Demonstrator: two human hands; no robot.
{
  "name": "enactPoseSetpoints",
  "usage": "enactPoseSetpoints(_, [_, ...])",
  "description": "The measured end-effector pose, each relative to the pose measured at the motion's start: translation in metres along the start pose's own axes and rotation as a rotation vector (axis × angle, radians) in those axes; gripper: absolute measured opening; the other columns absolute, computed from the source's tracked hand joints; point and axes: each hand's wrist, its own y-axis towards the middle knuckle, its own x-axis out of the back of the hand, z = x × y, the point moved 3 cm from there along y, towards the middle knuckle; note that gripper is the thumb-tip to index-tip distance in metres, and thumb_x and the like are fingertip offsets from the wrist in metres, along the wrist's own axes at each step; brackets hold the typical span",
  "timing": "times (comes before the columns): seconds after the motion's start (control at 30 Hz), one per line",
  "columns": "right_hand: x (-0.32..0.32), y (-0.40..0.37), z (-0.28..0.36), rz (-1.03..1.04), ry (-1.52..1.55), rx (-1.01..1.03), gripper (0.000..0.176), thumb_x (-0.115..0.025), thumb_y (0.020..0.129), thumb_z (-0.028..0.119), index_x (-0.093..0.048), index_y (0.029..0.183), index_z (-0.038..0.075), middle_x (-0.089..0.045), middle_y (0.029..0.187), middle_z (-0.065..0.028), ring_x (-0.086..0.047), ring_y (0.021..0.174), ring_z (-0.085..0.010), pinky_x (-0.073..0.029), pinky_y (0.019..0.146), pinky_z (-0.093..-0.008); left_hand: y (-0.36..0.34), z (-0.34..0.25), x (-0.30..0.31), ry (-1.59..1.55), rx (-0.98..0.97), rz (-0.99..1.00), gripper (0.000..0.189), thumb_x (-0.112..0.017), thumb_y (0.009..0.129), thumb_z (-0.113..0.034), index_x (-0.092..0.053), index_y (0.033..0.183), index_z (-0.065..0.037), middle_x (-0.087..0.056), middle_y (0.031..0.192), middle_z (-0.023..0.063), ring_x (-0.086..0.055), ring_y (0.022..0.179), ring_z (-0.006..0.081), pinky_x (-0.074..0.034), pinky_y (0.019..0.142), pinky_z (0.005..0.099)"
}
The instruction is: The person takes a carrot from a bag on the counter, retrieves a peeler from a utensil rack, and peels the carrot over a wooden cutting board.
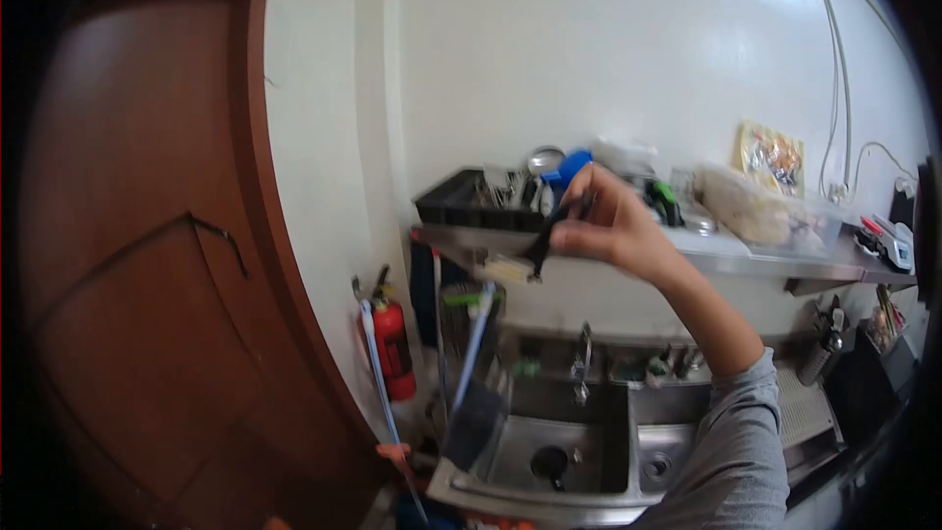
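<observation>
My right hand (613,226) is raised in front of the steel shelf (726,263), fingers pinched around a black-handled brush (551,238). The brush tilts down to the left, and a pale, bristle-like part shows blurred at its lower end. Behind my fingertips sit a blue item (569,169) and a black tray (446,208) of metal utensils on the shelf. My left hand is out of view.
Below the shelf is a double steel sink (630,442) with a faucet (585,358) and a dark ladle-like utensil (551,466) in the left basin. A red fire extinguisher (394,353) and long handles stand beside a brown door (147,236). A plastic bin (810,236) sits at right.
</observation>
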Motion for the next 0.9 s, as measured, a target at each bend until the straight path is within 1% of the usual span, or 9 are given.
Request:
enactPoseSetpoints(0.1, [-0.026,-0.107,0.028,0.488,-0.393,0.105,0.027,-0.07,0.075,0.005,-0.05,0.094,0.004,-0.056,0.091,-0.0076,-0.06,0.085,-0.0218,-0.05,0.071,-0.0323,-0.028,-0.015,0.023,0.093,-0.076,-0.016,0.046,-0.056,0.089,-0.029,-0.044,0.126,-0.004,-0.048,0.126,0.0129,-0.047,0.115,0.0231,-0.036,0.099,0.0307])
enactPoseSetpoints(0.17, [-0.036,-0.178,0.043,0.613,-0.615,0.422,0.031,-0.066,0.073,0.008,-0.053,0.101,0.004,-0.057,0.087,-0.0088,-0.059,0.081,-0.0252,-0.05,0.063,-0.034,-0.056,-0.024,0.055,0.129,-0.239,-0.079,0.033,-0.051,0.091,-0.018,-0.049,0.12,-0.002,-0.052,0.115,0.0101,-0.052,0.101,0.017,-0.041,0.091,0.0287])
enactPoseSetpoints(0.3, [-0.01,-0.297,0.077,0.672,-0.68,0.43,0.028,-0.063,0.074,0.01,-0.056,0.102,0.004,-0.054,0.082,-0.0063,-0.059,0.069,-0.0222,-0.051,0.059,-0.0312,-0.13,-0.042,0.132,0.005,-0.132,-0.051,0.038,-0.049,0.093,-0.027,-0.045,0.124,-0.004,-0.05,0.118,0.0091,-0.05,0.104,0.0165,-0.04,0.091,0.0277])
enactPoseSetpoints(0.5, [0.122,-0.434,0.093,0.217,-0.484,-0.257,0.027,-0.069,0.075,0.011,-0.062,0.099,0.003,-0.06,0.08,-0.0076,-0.056,0.057,-0.0146,-0.046,0.051,-0.0253,-0.192,-0.08,0.188,-0.005,-0.079,0.07,0.039,-0.05,0.093,-0.029,-0.046,0.122,-0.004,-0.053,0.112,0.0071,-0.051,0.101,0.0143,-0.042,0.087,0.0267])
enactPoseSetpoints(0.57, [0.181,-0.532,0.067,-0.367,0.102,-0.499,0.036,-0.068,0.078,0.012,-0.057,0.11,0.0,-0.062,0.084,-0.0052,-0.054,0.057,-0.0104,-0.045,0.052,-0.0208,-0.214,-0.08,0.192,-0.062,-0.031,0.114,0.039,-0.05,0.093,-0.029,-0.047,0.122,-0.003,-0.053,0.109,0.007,-0.051,0.1,0.0144,-0.042,0.086,0.0256])
enactPoseSetpoints(0.63, [0.2,-0.623,0.066,-0.853,0.792,-0.279,0.045,-0.067,0.081,0.015,-0.049,0.119,-0.002,-0.061,0.089,-0.0034,-0.055,0.062,-0.0097,-0.046,0.055,-0.0188,-0.25,-0.09,0.172,-0.077,0.004,0.105,0.038,-0.05,0.093,-0.028,-0.047,0.122,-0.003,-0.054,0.109,0.007,-0.052,0.098,0.014,-0.042,0.085,0.0252])
enactPoseSetpoints(0.7, [0.191,-0.698,0.073,-1.127,0.657,-0.325,0.047,-0.062,0.085,0.017,-0.043,0.125,0.0,-0.057,0.102,-0.0029,-0.056,0.079,-0.0082,-0.045,0.062,-0.0157,-0.269,-0.081,0.164,-0.061,0.082,0.237,0.038,-0.05,0.093,-0.027,-0.047,0.121,-0.003,-0.054,0.108,0.006,-0.052,0.095,0.0133,-0.042,0.084,0.0253])
enactPoseSetpoints(0.77, [0.163,-0.746,0.1,-1.055,0.638,-0.55,0.034,-0.067,0.08,0.012,-0.05,0.109,0.007,-0.059,0.091,-0.0057,-0.06,0.071,-0.015,-0.052,0.061,-0.0251,-0.281,-0.078,0.155,-0.071,0.145,0.314,0.037,-0.05,0.093,-0.027,-0.047,0.121,-0.003,-0.054,0.109,0.0058,-0.052,0.095,0.0132,-0.042,0.085,0.0257])
enactPoseSetpoints(0.9, [0.099,-0.755,0.149,-0.686,0.812,-0.843,0.028,-0.064,0.079,0.001,-0.047,0.099,0.008,-0.06,0.092,-0.0141,-0.064,0.082,-0.0257,-0.055,0.07,-0.033,-0.303,-0.102,0.138,-0.117,0.206,0.518,0.036,-0.049,0.093,-0.026,-0.047,0.121,-0.004,-0.053,0.109,0.0064,-0.052,0.095,0.0137,-0.041,0.086,0.0264])
